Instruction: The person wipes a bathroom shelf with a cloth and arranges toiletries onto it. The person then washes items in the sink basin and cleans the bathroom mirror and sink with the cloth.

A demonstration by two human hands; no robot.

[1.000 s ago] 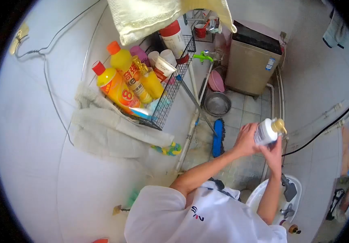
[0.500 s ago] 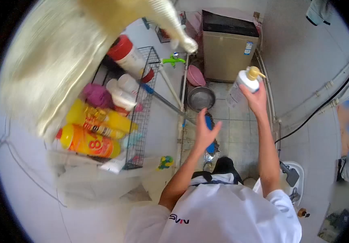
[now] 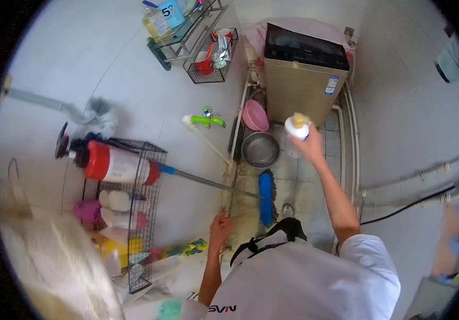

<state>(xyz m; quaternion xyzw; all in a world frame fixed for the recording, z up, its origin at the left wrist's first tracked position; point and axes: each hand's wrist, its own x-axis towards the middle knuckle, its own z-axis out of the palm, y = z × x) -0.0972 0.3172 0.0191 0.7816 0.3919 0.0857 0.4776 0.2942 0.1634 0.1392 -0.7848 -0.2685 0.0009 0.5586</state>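
My right hand (image 3: 310, 145) is wrapped round a white pump bottle (image 3: 297, 127) with a gold pump top, held above the tiled floor near the washing machine. At the lower middle my left hand (image 3: 220, 226) has its fingers drawn together; whether anything is between them is too small to make out. It is beside the wall pipe, to the right of the wire rack (image 3: 146, 213). On that rack lies a red and white pump bottle (image 3: 120, 164).
The washing machine (image 3: 304, 85) stands at the back. A pink basin (image 3: 255, 115), a metal basin (image 3: 260, 150) and a blue brush head (image 3: 265, 197) are low down. A green tap (image 3: 207, 120) juts from the left wall, and a pale cloth (image 3: 53, 261) hangs lower left.
The view has swung toward the washing machine. My left hand has let go of the pump bottle, moved down and left, and drawn its fingers in. My right hand keeps the bottle, now farther forward.
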